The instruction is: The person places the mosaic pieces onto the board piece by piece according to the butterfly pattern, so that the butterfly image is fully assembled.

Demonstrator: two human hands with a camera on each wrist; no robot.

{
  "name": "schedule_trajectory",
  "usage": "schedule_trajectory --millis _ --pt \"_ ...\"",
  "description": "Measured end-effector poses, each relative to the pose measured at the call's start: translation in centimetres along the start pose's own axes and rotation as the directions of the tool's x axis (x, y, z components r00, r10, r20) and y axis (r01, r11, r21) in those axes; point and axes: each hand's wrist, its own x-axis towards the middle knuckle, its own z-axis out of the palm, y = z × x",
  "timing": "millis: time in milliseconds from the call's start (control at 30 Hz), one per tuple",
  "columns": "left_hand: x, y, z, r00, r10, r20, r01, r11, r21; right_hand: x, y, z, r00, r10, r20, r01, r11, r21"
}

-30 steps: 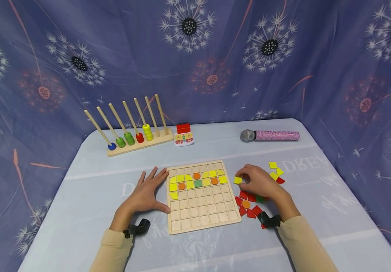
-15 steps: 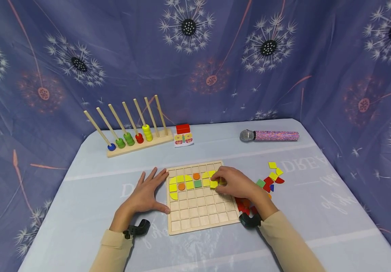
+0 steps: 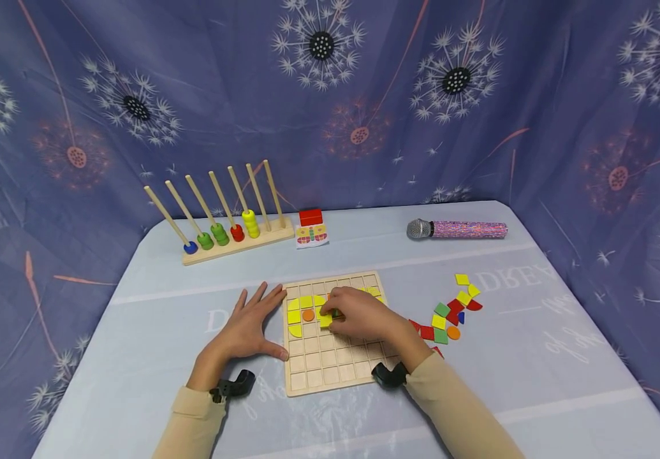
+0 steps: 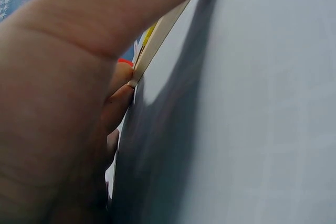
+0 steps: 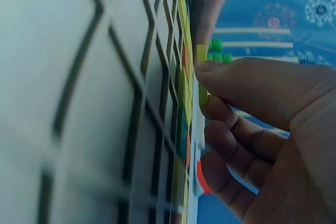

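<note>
A wooden grid board [image 3: 338, 363] lies mid-table, its upper rows partly filled with yellow tiles [image 3: 293, 317], an orange disc [image 3: 308, 315] and others that my right hand partly covers. My left hand [image 3: 248, 326] rests spread at the board's left side, thumb and index fingertip right at its edge. Over the board, my right hand [image 3: 361, 313] pinches a yellow square tile [image 5: 202, 77] between thumb and index finger. In the right wrist view that tile stands on edge, close over the grid, the other fingers loosely curled below.
Loose red, green, yellow, orange and blue tiles [image 3: 440, 336] lie right of the board. Behind it stand a peg rack with coloured beads [image 3: 238, 245], a small patterned card [image 3: 312, 236] against a red block [image 3: 310, 217], and a glittery microphone [image 3: 457, 229].
My right hand has carried the yellow tile leftward from the loose tiles, across the board's right columns, to about its middle. The left hand has stayed at the board's edge.
</note>
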Motion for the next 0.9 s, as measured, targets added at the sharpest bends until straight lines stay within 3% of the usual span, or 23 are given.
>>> schedule_trajectory --millis 633,900 --pt "0.0 -0.2 0.1 1.000 -0.003 0.010 0.002 1.000 0.010 1.8 -2.3 2.1 0.998 -0.064 0.017 0.065 0.996 -0.053" --pt "0.0 -0.1 0.0 1.000 0.010 -0.010 -0.010 1.000 0.006 1.3 -2.2 1.3 0.999 -0.021 0.023 0.023 0.999 -0.048"
